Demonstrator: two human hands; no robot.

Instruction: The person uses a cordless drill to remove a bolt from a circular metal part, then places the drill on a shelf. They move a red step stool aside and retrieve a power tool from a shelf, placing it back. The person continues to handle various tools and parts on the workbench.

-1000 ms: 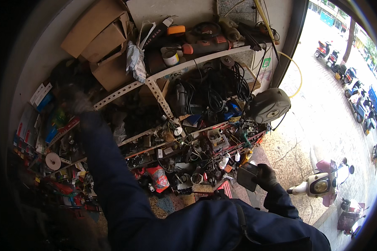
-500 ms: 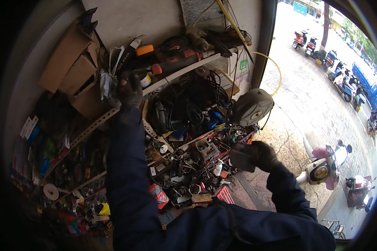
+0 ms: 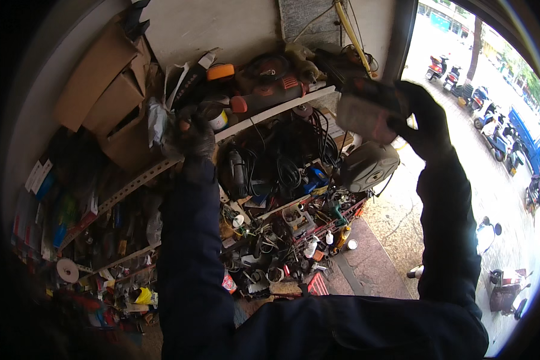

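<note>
Both hands wear dark gloves. My right hand [image 3: 426, 120] is raised at the right end of the upper shelf, its fingers closed round a box-shaped block [image 3: 366, 114], dark on top and greyish-pink below, blurred by motion. It looks like a power-tool battery, but the kind is not certain. My left hand [image 3: 193, 138] is at the left part of the same shelf, between a crumpled silvery plastic bag [image 3: 158, 123] and a small white-and-yellow tin [image 3: 220, 120]. Shadow and blur hide its fingers, so I cannot tell whether it grips anything.
On the upper shelf [image 3: 282, 110] lie a red-and-black power tool [image 3: 276, 95] and an orange case [image 3: 220, 72]. Cardboard boxes [image 3: 102, 72] stand at the left. Below are coiled black cables [image 3: 288, 171], a grey reel housing [image 3: 371, 168] and many loose parts. Outside, scooters are parked on paving.
My right hand has risen from beside the lower parts to upper-shelf height, carrying the block. My left hand stays at the shelf with a small shift. The view has moved slightly.
</note>
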